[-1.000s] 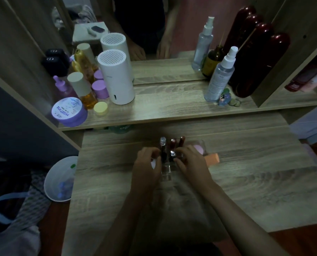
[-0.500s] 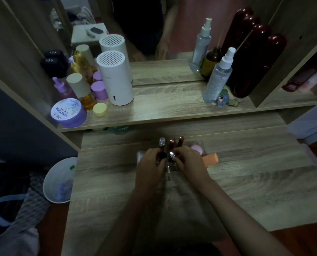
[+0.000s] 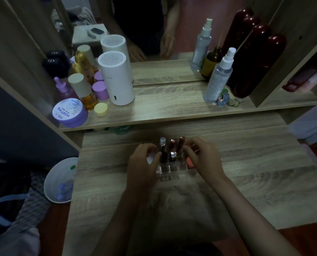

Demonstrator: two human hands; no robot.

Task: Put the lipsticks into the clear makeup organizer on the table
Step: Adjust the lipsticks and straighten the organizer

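A clear makeup organizer (image 3: 169, 170) stands on the wooden table (image 3: 255, 174), between my two hands. Three lipsticks stand upright in its back slots: one with a clear cap (image 3: 162, 145), a red one (image 3: 172, 146) with a silver band, and a dark red one (image 3: 181, 144) that leans right. My left hand (image 3: 143, 163) curls at the organizer's left side, thumb and fingertip pinched on the clear-capped lipstick's dark tube. My right hand (image 3: 204, 159) hovers over the organizer's right part with fingers curled and apart, one fingertip beside the dark red lipstick. The organizer's ends are hidden by my hands.
An orange sponge (image 3: 190, 162) peeks out under my right hand. The shelf behind carries a white cylinder (image 3: 117, 80), a purple jar (image 3: 70, 112), bottles, a spray bottle (image 3: 218, 76) and dark red bottles (image 3: 252, 67). A white bin (image 3: 60, 180) stands left of the table.
My hands were pressed together over the red lipstick with the silver band. They have spread apart to either side, and that lipstick now stands uncovered in its slot.
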